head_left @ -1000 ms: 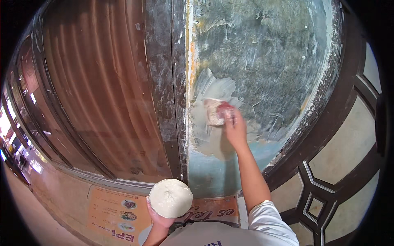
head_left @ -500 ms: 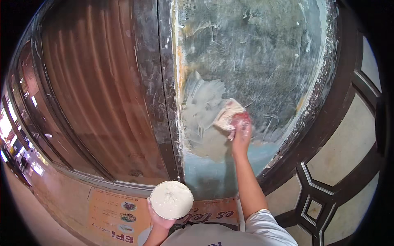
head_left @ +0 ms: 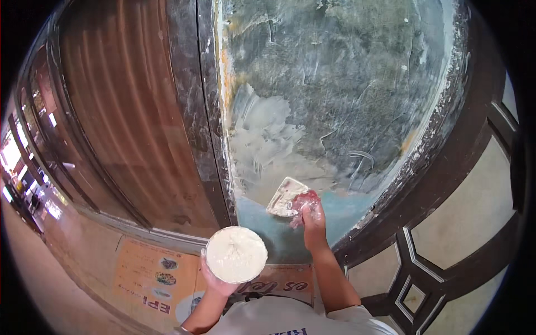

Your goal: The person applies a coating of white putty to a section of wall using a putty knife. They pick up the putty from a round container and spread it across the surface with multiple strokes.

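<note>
In my left hand (head_left: 218,282) rests a round tub, its fingers wrapped around the side, filled with thick cream-white putty (head_left: 236,254). My right hand (head_left: 311,211), smeared with putty, grips a flat putty spreader (head_left: 286,195) with a pale edge and white paste on its face. The spreader is close to the lower part of a grey-green wall panel (head_left: 335,95); I cannot tell whether it touches. A light patch of fresh putty (head_left: 262,125) covers the panel's lower left, above a pale blue strip (head_left: 349,209).
Left of the panel stands a dark frame post (head_left: 192,84), then glass with a brown curtain (head_left: 114,100) behind it. Dark wood panelling with beige insets (head_left: 463,212) curves along the right. An orange printed banner (head_left: 145,273) hangs low in front of me.
My right hand and the spreader have moved down and left from the puttied patch toward the blue strip. The tub has risen slightly, and the view has shifted a little.
</note>
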`<control>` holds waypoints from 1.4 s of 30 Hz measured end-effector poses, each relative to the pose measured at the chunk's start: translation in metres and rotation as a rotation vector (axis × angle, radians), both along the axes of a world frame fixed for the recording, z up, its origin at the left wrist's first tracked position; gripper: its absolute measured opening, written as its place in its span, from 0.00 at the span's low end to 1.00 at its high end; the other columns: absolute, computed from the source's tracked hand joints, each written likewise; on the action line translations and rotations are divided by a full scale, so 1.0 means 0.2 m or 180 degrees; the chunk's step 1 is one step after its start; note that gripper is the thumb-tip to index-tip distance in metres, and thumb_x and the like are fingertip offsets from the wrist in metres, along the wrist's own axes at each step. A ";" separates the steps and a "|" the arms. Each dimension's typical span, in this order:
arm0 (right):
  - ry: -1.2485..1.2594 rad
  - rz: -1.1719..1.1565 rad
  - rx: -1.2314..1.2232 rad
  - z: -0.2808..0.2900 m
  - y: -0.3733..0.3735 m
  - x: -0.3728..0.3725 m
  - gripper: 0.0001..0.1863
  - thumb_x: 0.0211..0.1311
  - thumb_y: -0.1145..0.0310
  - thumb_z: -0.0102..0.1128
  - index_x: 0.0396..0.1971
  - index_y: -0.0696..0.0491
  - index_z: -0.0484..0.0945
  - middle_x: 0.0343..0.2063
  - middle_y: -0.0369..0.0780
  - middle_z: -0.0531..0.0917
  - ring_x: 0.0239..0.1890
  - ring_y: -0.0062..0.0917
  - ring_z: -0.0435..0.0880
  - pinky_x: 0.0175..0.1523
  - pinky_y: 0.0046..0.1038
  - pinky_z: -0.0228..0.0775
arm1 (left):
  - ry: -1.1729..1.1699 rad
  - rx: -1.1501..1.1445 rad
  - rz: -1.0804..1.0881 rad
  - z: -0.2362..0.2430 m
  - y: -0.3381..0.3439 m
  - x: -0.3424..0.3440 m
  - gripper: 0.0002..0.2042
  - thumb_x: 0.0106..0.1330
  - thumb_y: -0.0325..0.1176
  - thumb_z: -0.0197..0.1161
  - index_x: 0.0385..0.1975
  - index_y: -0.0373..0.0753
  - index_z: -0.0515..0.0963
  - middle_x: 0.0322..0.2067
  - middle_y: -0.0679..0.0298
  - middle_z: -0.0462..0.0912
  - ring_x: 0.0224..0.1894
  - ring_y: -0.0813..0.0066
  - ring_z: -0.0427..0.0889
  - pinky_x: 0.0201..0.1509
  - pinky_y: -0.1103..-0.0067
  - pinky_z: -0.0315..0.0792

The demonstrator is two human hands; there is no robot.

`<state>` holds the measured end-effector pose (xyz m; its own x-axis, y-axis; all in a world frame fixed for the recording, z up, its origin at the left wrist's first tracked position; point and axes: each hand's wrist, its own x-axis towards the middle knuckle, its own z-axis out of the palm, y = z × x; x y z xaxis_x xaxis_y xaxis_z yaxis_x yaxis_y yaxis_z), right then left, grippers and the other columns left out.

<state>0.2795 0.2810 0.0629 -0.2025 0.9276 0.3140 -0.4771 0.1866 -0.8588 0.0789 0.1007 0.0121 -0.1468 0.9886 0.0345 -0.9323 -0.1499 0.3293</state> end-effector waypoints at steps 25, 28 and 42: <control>-0.2548 -0.1145 0.2651 -0.18 0.09 0.63 0.14 0.56 0.79 0.57 0.43 0.54 0.79 0.42 0.47 0.83 0.43 0.47 0.82 0.48 0.41 0.76 | -0.0739 -0.0030 -0.0112 0.05 0.26 0.61 0.37 0.68 0.64 0.45 0.72 0.48 0.61 0.72 0.56 0.60 0.72 0.47 0.60 0.73 0.48 0.55; -0.2668 -0.1339 0.2183 -0.16 0.14 0.73 0.08 0.62 0.75 0.57 0.41 0.55 0.79 0.38 0.47 0.83 0.36 0.44 0.82 0.43 0.38 0.75 | -0.0942 0.0152 -0.0112 0.05 0.27 0.64 0.37 0.68 0.65 0.45 0.72 0.48 0.61 0.72 0.56 0.60 0.72 0.47 0.61 0.73 0.48 0.55; -0.0537 0.0535 -0.0130 0.04 0.35 0.69 0.09 0.66 0.78 0.58 0.44 0.60 0.75 0.36 0.36 0.83 0.37 0.15 0.79 0.44 0.21 0.71 | -0.0523 0.0334 -0.0035 0.09 0.29 0.68 0.38 0.68 0.64 0.45 0.72 0.46 0.59 0.72 0.56 0.60 0.72 0.50 0.61 0.74 0.51 0.53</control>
<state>0.4169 0.3504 0.0708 -0.4016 0.8876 0.2256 -0.3477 0.0801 -0.9342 0.2152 0.1596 0.0291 -0.1482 0.9824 0.1140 -0.9740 -0.1649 0.1556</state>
